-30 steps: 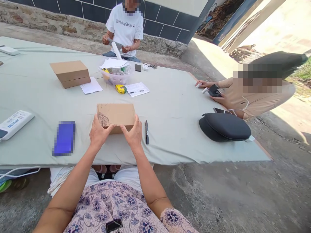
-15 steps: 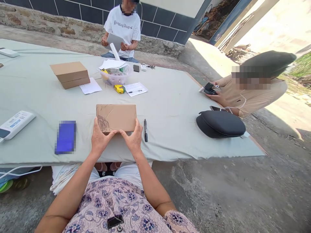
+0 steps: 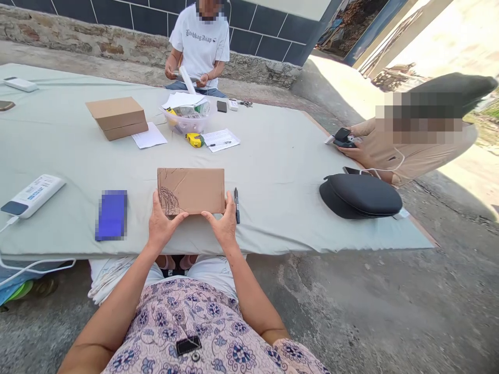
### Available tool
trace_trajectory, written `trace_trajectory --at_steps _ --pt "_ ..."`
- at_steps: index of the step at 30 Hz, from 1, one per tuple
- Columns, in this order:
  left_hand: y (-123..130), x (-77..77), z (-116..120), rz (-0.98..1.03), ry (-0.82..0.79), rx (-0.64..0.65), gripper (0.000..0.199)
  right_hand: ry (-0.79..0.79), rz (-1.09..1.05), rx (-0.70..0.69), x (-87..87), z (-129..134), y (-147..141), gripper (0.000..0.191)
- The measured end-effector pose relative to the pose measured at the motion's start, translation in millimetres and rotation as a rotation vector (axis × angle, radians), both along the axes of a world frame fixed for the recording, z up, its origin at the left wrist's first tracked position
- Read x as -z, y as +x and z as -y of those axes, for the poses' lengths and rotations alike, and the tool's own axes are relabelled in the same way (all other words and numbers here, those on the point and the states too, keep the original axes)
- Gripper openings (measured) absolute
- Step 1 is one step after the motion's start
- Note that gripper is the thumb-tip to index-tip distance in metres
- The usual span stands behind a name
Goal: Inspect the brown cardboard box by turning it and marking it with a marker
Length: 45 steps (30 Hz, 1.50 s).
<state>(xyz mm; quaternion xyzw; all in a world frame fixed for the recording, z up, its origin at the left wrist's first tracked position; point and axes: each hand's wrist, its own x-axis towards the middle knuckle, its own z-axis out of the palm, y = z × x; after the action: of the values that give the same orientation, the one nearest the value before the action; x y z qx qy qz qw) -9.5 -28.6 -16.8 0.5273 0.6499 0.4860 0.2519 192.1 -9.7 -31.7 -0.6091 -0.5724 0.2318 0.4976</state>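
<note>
A brown cardboard box [image 3: 195, 189] with black scribbled lines at its left end is held between my two hands, over the near part of the table. My left hand [image 3: 163, 223] grips its left end, thumb along the near edge. At the right end, my right hand [image 3: 221, 222] grips it the same way; the fingers behind the box are partly hidden. A black marker pen [image 3: 237, 205] lies just right of my right hand. To the left of my left hand lies a blue, blurred-out rectangular thing [image 3: 112, 214].
On the cloth-covered table [image 3: 273, 156] are another cardboard box [image 3: 120, 122], a plastic basket [image 3: 189, 123], a yellow tape measure [image 3: 194, 139], papers, a white power bank [image 3: 33, 196] and a black case [image 3: 360, 196]. Two people sit at the far and right sides.
The box's top face appears larger and wider, and my right hand is now closer to the marker. The whole view has shifted slightly. The person opposite has lowered the grey sheet.
</note>
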Motion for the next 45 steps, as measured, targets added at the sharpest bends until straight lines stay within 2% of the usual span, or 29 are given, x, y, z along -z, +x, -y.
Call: trace_trajectory --at_steps 5,9,12,15,17,19,23,25,27,31,34,38,45 --pt "-3 3.5 7 -0.020 -0.018 0.010 0.128 -0.064 -0.150 -0.064 0.5 9 13 0.092" --pt "-12 15.2 17 -0.062 -0.029 0.010 0.125 -0.093 -0.228 -0.057 8.8 23 17 0.084" --pt "-22 25.2 21 -0.073 -0.060 0.007 0.103 -0.131 -0.223 -0.069 20.3 33 15 0.081" --pt "-30 29.7 21 -0.055 -0.123 -0.008 0.077 -0.130 -0.205 -0.083 32.5 38 9 0.066" --pt "-33 28.3 21 -0.032 -0.110 0.003 0.070 -0.108 -0.216 -0.079 37.6 36 6 0.056" --pt "-35 24.4 21 0.009 -0.073 0.049 0.072 -0.093 -0.236 -0.080 38.1 32 6 0.054" --pt "-38 14.7 21 0.151 -0.013 0.135 0.095 -0.106 -0.237 -0.135 25.0 26 13 0.079" --pt "-39 8.1 20 0.197 0.041 0.124 0.105 -0.096 -0.201 -0.117 13.4 27 15 0.094" --pt "-36 -1.3 18 0.195 0.092 0.081 0.111 -0.061 -0.163 -0.087 0.7 28 13 0.100" --pt "-19 -22.9 12 0.097 0.081 -0.016 0.116 0.042 -0.044 -0.057 -20.9 25 0 0.097" --pt "-5 -31.5 9 0.067 0.038 -0.069 0.109 0.096 0.085 0.005 -29.4 19 -12 0.093" --pt "4 -31.0 10 0.090 0.036 -0.106 0.097 0.095 0.118 0.064 -30.6 15 -21 0.090" --pt "3 -24.4 14 0.121 0.076 -0.111 0.094 0.177 0.161 0.022 -20.1 21 -13 0.078"
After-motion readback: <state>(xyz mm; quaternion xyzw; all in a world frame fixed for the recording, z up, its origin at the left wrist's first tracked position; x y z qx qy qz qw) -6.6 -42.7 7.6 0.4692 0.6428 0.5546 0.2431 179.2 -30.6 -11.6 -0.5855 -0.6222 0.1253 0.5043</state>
